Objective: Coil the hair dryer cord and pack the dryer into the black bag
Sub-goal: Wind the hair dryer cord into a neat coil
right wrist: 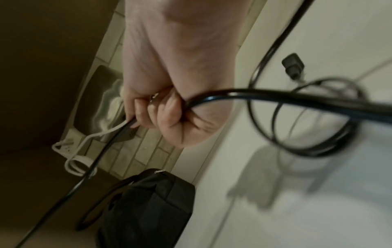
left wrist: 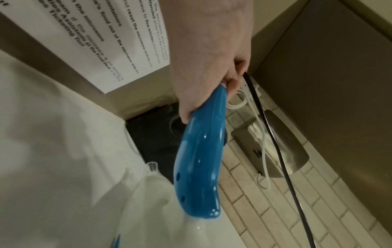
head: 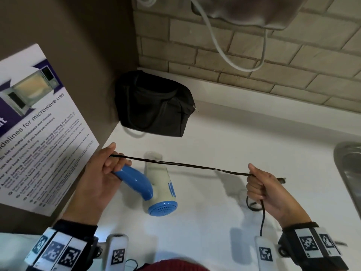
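My left hand (head: 109, 163) grips the blue handle of the white and blue hair dryer (head: 156, 184), held just above the white counter (head: 234, 145). The same handle (left wrist: 197, 161) fills the left wrist view, held by my left hand (left wrist: 207, 75). The black cord (head: 185, 165) runs taut from the handle end to my right hand (head: 256, 184), which is fisted round it. In the right wrist view my right hand (right wrist: 169, 107) holds the cord (right wrist: 275, 99), and loose loops with the plug (right wrist: 293, 66) lie on the counter. The black bag (head: 154, 104) sits in the back corner, its top open.
A microwave notice (head: 35, 122) hangs on the brown panel at left. A brick wall (head: 254, 55) runs along the back, with a metal wall unit (head: 254, 10) and a white cable (head: 224, 47) hanging from it. A steel sink (head: 349, 173) edges the right.
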### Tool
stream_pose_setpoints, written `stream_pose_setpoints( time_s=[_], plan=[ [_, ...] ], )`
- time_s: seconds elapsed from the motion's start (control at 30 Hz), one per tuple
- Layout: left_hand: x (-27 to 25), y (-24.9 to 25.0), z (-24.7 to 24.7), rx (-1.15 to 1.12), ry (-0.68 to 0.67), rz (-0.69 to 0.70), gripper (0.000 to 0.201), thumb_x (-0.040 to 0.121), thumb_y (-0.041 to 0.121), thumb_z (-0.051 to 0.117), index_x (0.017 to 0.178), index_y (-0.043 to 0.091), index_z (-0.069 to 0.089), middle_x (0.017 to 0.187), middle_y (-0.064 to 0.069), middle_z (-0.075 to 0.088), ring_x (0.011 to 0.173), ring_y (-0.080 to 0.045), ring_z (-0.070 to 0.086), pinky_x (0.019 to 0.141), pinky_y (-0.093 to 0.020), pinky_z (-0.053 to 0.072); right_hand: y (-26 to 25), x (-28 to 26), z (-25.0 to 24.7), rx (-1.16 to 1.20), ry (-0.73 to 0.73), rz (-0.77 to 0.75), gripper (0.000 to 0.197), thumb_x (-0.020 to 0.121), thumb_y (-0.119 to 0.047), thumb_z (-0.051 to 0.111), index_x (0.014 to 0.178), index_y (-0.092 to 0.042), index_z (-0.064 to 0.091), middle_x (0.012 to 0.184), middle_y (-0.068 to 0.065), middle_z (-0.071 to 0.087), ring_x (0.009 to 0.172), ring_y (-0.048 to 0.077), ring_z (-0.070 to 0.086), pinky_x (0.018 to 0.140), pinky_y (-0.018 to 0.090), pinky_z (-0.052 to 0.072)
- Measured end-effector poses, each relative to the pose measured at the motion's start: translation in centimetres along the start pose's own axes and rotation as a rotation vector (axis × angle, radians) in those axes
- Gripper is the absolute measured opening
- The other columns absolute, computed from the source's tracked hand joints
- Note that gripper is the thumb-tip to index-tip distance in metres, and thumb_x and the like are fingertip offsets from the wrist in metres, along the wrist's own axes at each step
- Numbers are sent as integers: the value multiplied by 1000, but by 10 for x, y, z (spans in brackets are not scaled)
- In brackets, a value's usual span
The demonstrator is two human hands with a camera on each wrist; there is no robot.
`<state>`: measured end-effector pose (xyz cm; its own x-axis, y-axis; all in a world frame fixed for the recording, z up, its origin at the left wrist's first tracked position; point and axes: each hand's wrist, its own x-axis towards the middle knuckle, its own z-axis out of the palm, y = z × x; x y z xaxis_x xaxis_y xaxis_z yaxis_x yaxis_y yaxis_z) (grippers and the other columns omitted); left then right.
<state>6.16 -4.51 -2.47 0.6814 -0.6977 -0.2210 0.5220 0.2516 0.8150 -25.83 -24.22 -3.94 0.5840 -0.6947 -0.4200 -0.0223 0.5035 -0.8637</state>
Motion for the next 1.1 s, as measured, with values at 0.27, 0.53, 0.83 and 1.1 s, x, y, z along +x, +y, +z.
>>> stream_pose_setpoints(
  time_s=[0.27, 0.53, 0.83, 1.1],
  plan=[
    [10, -25, -16, -252, 106, -134, 51, 85, 18, 54, 40, 23, 30, 33, 7, 32, 41, -7, 36, 81, -29, 42, 8, 10, 12, 63, 90, 86, 53, 74, -37, 70, 56, -24, 22, 50, -9, 14, 41, 8, 10, 39, 23, 11],
    [30, -40, -45, -264, 219, -293, 44, 90, 26, 50, 50, 22, 34, 42, 7, 31, 51, -10, 44, 99, -48, 43, -26, 19, 55, -38, 54, -46, 47, 86, -38, 58, 56, -23, 24, 51, -8, 16, 41, 8, 13, 37, 20, 15],
    [33, -55, -71, 242, 337, -281, 34, 102, 11, 29, 74, 12, 48, 73, -8, 48, 57, -11, 64, 60, -24, 54, -45, 33, 97, -212, -154, -179, 40, 97, -38, 42, 65, -16, 47, 60, -1, 15, 50, 12, 14, 44, 19, 22],
    [10, -28, -41, 1123, 100, -29, 23, 96, 6, 39, 95, 8, 62, 92, -10, 63, 88, -25, 59, 68, -24, 40, -42, 22, 100, -531, -163, -171, 35, 97, -36, 44, 76, -13, 60, 53, -12, 26, 48, 8, 22, 49, 14, 31]
  ],
)
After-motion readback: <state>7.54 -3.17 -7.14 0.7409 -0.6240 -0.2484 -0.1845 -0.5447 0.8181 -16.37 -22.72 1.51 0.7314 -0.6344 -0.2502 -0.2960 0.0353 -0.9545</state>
